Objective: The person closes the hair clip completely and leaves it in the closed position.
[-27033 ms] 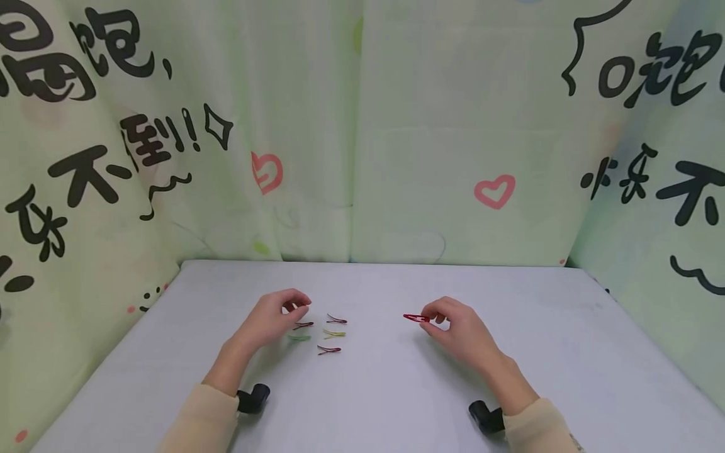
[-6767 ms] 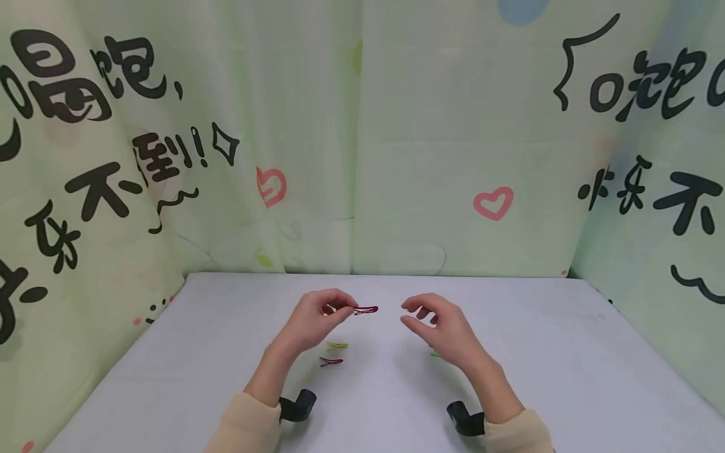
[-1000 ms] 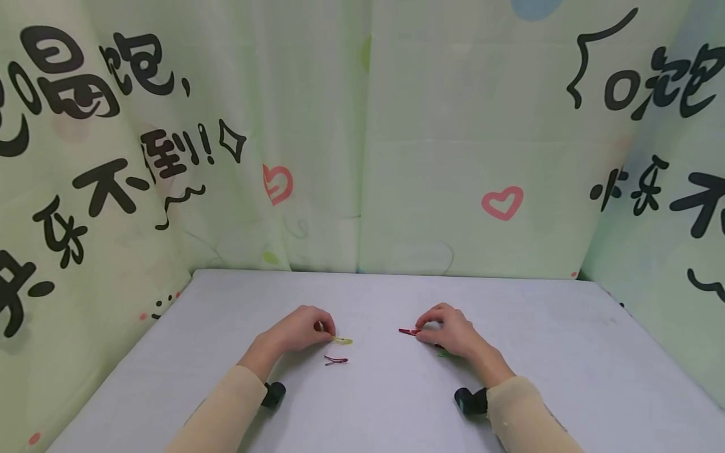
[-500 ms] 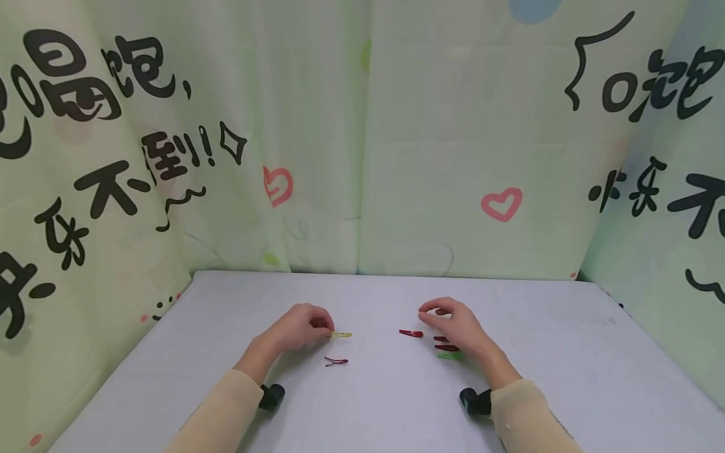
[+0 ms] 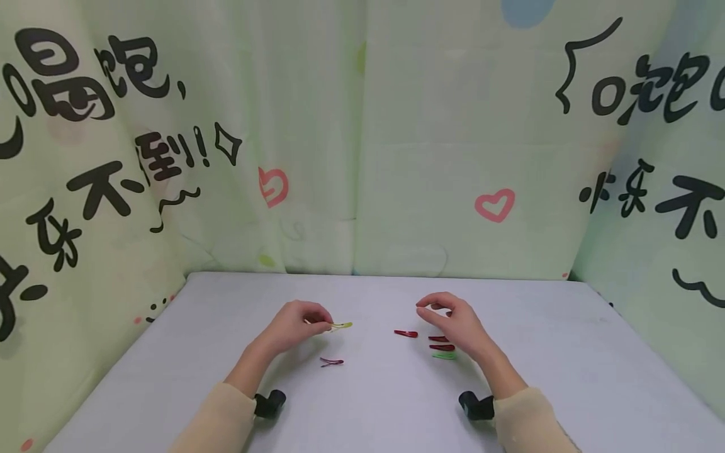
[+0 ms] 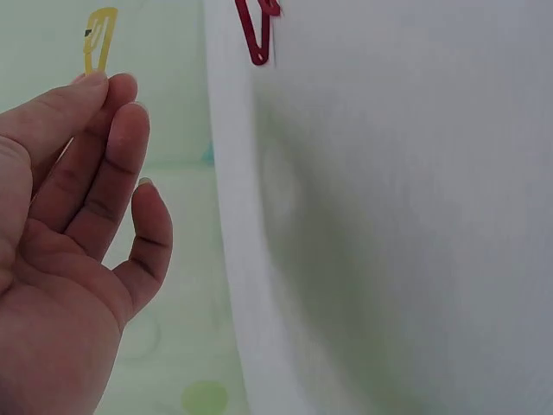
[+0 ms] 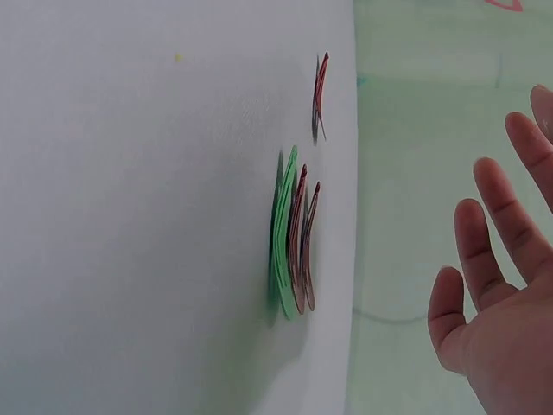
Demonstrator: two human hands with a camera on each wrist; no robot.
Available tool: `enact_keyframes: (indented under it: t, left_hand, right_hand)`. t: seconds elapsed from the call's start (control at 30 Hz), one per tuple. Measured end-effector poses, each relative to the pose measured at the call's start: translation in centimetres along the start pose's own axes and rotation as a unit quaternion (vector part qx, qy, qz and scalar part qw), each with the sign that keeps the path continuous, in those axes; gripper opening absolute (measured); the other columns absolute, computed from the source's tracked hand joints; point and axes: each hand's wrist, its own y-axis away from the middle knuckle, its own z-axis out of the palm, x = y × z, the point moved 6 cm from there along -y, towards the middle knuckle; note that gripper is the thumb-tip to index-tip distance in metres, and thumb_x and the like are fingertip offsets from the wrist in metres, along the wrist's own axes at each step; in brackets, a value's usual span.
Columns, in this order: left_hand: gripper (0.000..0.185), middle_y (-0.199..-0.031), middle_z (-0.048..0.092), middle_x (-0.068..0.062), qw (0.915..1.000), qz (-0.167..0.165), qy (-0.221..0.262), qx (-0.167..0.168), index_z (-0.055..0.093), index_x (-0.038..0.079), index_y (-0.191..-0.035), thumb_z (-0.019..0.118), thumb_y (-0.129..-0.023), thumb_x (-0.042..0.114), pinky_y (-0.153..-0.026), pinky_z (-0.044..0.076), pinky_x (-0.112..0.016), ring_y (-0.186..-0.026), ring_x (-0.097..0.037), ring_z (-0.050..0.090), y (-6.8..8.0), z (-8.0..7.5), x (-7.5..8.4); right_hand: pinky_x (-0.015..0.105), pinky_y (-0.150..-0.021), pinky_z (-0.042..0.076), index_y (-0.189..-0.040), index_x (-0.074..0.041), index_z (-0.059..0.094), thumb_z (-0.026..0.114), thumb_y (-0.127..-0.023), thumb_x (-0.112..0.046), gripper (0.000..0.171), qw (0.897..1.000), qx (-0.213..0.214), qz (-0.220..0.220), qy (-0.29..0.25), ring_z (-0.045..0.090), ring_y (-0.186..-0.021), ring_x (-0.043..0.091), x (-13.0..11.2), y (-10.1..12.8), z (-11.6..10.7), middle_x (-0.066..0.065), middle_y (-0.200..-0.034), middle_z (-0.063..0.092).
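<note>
My left hand (image 5: 300, 324) pinches a yellow snap hair clip (image 5: 342, 325) between thumb and fingertips, raised over the table. Its slotted, bent-open shape shows in the left wrist view. Below that hand lies a dark red hair clip (image 5: 331, 362) with its two parts sprung apart. On the other side, my right hand (image 5: 455, 321) hovers with loosely bent fingers and holds nothing. Beneath it a green clip (image 5: 444, 356) and two dark red clips (image 7: 298, 246) lie side by side, flat and slim. A red clip (image 5: 406, 333) rests a little left of them.
The white-covered table (image 5: 374, 409) ends at the back against a pale green printed curtain (image 5: 419, 157). More curtain rises along the left and right sides. Black wrist cameras (image 5: 270, 404) sit at both cuffs.
My right hand has let go of the red clip and lifted away. My left hand has raised the yellow clip. Much earlier, several clips lay at the left; most now lie at the right.
</note>
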Motion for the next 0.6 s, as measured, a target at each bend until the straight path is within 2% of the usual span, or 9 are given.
enact_keyframes:
  t: [0.17,0.3,0.6]
  left_hand:
    - [0.004,-0.086,0.071,0.004,0.9986,-0.022,0.044,0.017,0.077,0.011,-0.094,0.077,-0.089,0.012,-0.073,0.053,-0.034,-0.083,-0.022,0.066,0.6,0.0,0.2]
    - [0.006,-0.089,0.071,0.002,0.9962,-0.032,0.079,0.018,0.077,0.012,-0.095,0.075,-0.091,0.01,-0.075,0.053,-0.035,-0.088,-0.03,0.068,1.0,0.2,0.7]
    - [0.008,-0.091,0.072,-0.001,0.9928,-0.014,0.117,0.018,0.077,0.009,-0.098,0.075,-0.091,0.009,-0.079,0.055,-0.034,-0.089,-0.029,0.069,1.1,0.6,3.0]
  right_hand:
    - [0.06,-0.106,0.032,-0.113,-0.012,0.071,0.071,-0.097,-0.026,0.022,0.999,0.005,-0.034,-0.01,0.051,-0.119,0.031,-1.0,0.8,0.2,0.005,-0.119,0.065]
    - [0.06,-0.105,0.032,-0.111,-0.012,0.072,0.071,-0.096,-0.026,0.02,0.998,0.012,-0.05,-0.03,0.052,-0.116,0.028,-2.0,1.5,0.3,0.003,-0.117,0.066]
    - [0.058,-0.103,0.033,-0.109,-0.013,0.073,0.073,-0.095,-0.023,0.017,0.995,0.018,-0.088,-0.048,0.054,-0.112,0.029,-4.2,2.8,0.9,-0.001,-0.112,0.067]
